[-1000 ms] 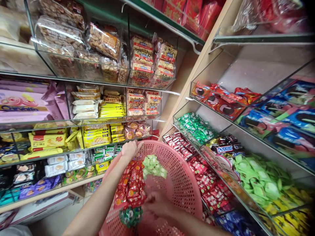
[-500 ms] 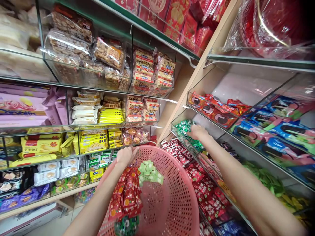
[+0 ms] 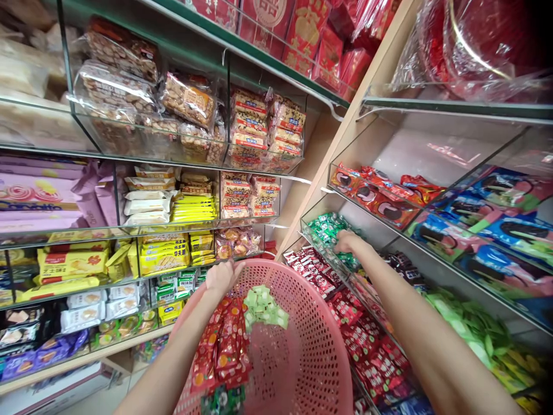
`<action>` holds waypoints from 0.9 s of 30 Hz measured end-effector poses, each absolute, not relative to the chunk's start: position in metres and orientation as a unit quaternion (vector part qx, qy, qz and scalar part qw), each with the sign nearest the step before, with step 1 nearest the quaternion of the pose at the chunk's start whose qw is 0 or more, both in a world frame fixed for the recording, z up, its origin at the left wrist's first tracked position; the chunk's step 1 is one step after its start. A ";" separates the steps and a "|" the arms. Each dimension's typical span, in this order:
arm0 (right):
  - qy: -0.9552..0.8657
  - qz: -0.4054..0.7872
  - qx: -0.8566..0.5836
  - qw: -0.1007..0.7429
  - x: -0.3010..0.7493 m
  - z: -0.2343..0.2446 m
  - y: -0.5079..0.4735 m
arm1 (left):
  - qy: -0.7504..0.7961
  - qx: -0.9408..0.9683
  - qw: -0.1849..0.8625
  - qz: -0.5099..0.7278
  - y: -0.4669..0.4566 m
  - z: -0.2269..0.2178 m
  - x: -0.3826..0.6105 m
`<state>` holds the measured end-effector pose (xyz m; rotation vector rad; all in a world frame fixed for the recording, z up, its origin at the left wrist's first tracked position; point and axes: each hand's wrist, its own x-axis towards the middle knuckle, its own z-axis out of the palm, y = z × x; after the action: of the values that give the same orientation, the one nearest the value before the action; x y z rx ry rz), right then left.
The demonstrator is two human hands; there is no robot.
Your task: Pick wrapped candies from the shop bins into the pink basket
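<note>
My left hand is closed over the far rim of a pink perforated plastic basket. Inside the basket lie red candy packets, a cluster of pale green wrapped sweets and some dark green wrapped candies. On the right, my right hand reaches into a clear shelf bin of green-wrapped candies. Its fingers are curled down onto those candies, with the fingertips partly hidden among them.
Bins of dark red candies sit just below the right hand. Above it, a glass shelf holds red packets and blue packets. Left shelves carry packaged pastries and yellow packs. A wooden post divides the shelving.
My right hand has shifted slightly right and down in the green candy bin, its fingers more curled. My left hand stays on the basket rim, and the basket has barely moved.
</note>
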<state>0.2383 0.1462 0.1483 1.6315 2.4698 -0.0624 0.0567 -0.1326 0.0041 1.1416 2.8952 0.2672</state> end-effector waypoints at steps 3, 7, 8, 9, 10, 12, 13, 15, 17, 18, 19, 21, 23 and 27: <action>0.833 -0.045 0.549 0.053 0.240 0.145 0.148 | 0.924 0.372 -0.002 0.086 -0.129 0.003 0.057; 0.827 -0.090 0.555 -0.019 0.248 0.148 0.151 | 0.921 0.379 -0.011 0.093 -0.126 0.002 0.058; 0.823 -0.105 0.557 -0.040 0.249 0.149 0.152 | 0.921 0.379 -0.011 0.092 -0.125 0.002 0.059; 0.818 -0.121 0.559 -0.061 0.251 0.150 0.153 | 0.921 0.378 -0.011 0.091 -0.125 0.003 0.059; 0.812 -0.138 0.561 -0.082 0.252 0.150 0.155 | 0.922 0.377 -0.011 0.089 -0.125 0.003 0.059; 0.799 -0.175 0.562 -0.122 0.253 0.152 0.157 | 0.923 0.375 -0.008 0.086 -0.125 0.004 0.060; 0.792 -0.193 0.562 -0.140 0.254 0.153 0.157 | 0.923 0.375 -0.006 0.084 -0.125 0.005 0.061; 0.778 -0.229 0.560 -0.171 0.256 0.157 0.156 | 0.924 0.374 -0.002 0.082 -0.125 0.005 0.062; 0.761 -0.268 0.557 -0.198 0.257 0.161 0.152 | 0.924 0.374 -0.001 0.080 -0.125 0.005 0.062; 0.752 -0.289 0.554 -0.211 0.257 0.164 0.149 | 0.925 0.373 -0.001 0.079 -0.125 0.005 0.063; 0.743 -0.313 0.548 -0.222 0.257 0.167 0.144 | 0.925 0.371 -0.001 0.079 -0.125 0.004 0.063; 0.727 -0.366 0.531 -0.236 0.256 0.173 0.134 | 0.926 0.369 0.000 0.077 -0.124 0.004 0.064; 0.715 -0.419 0.507 -0.237 0.253 0.180 0.123 | 0.925 0.372 -0.001 0.076 -0.123 0.004 0.065; 0.695 -0.519 0.442 -0.227 0.245 0.195 0.097 | 0.918 0.387 -0.004 0.080 -0.119 0.005 0.068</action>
<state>0.2446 0.0966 0.1950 1.6325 2.5707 -1.9201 0.0684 -0.1185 0.0051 1.2197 2.8926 0.2513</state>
